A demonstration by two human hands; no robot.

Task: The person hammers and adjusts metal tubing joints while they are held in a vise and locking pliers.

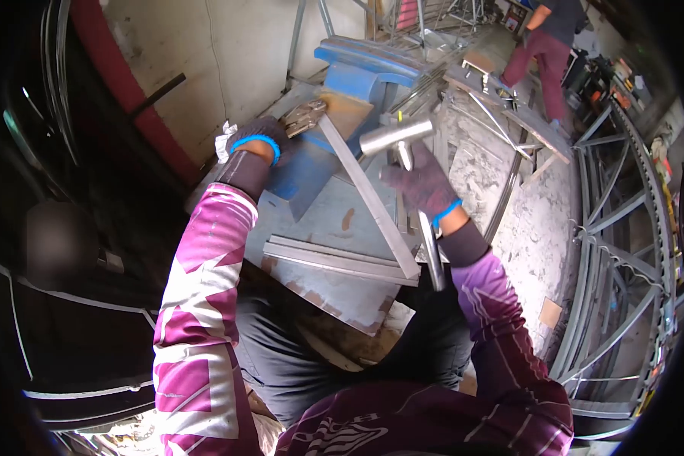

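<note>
My left hand (pixel 264 137), in a dark glove with a blue cuff, is closed around the handles of locking pliers (pixel 305 116). Their jaws sit at the upper end of a flat grey metal bar (pixel 366 194), over the blue bench vise (pixel 353 80). The bar slants down to the right, its lower end by other metal strips (pixel 334 260) on the metal bench top (pixel 311 213). My right hand (pixel 425 182), gloved too, grips a hammer (pixel 397 135) by its shaft. The shiny head is raised to the right of the bar; the handle end hangs below the hand.
Another person (pixel 547 45) stands at the back right beside a low wooden bench (pixel 536 129). A curved metal truss frame (pixel 623 228) runs along the right side. A pale wall (pixel 235 61) rises behind the vise. My legs (pixel 304 349) are close under the bench edge.
</note>
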